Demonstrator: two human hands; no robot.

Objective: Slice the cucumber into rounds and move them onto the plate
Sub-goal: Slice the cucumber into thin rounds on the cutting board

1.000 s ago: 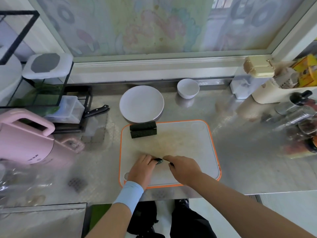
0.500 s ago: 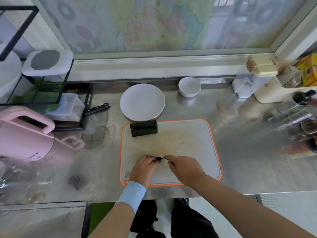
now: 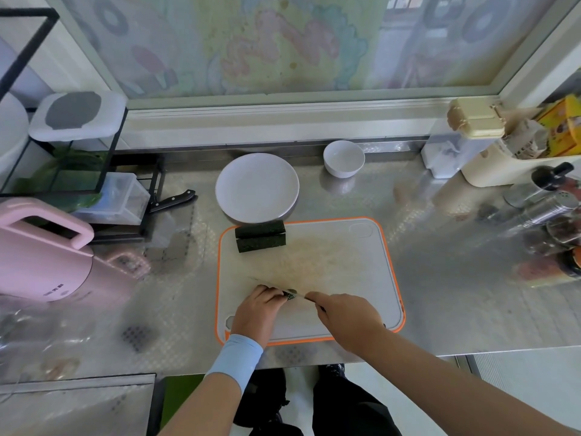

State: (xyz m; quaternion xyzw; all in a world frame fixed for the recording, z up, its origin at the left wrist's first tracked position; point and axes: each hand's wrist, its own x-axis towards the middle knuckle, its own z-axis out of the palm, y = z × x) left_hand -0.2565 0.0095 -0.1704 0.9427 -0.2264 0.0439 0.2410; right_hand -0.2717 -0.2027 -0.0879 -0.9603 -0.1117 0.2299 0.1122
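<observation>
On the near part of the orange-rimmed cutting board (image 3: 345, 262), my left hand (image 3: 256, 313) presses down on a short dark green cucumber piece (image 3: 290, 294), most of it hidden under my fingers. My right hand (image 3: 345, 316) grips a knife handle; the thin blade (image 3: 267, 283) runs left across the cucumber, just past my left fingertips. Two more cucumber pieces (image 3: 260, 236) lie side by side at the board's far left corner. The white plate (image 3: 257, 187) sits just behind them, with nothing on it.
A small white bowl (image 3: 343, 158) stands right of the plate. A second black-handled knife (image 3: 171, 200) lies by a wire rack (image 3: 78, 171) at the left. A pink appliance (image 3: 41, 250) fills the left side. Bottles and jars (image 3: 547, 212) crowd the right edge.
Both hands stay at the same spot on the board; the knife blade now shows across the cucumber piece. The view has shifted slightly.
</observation>
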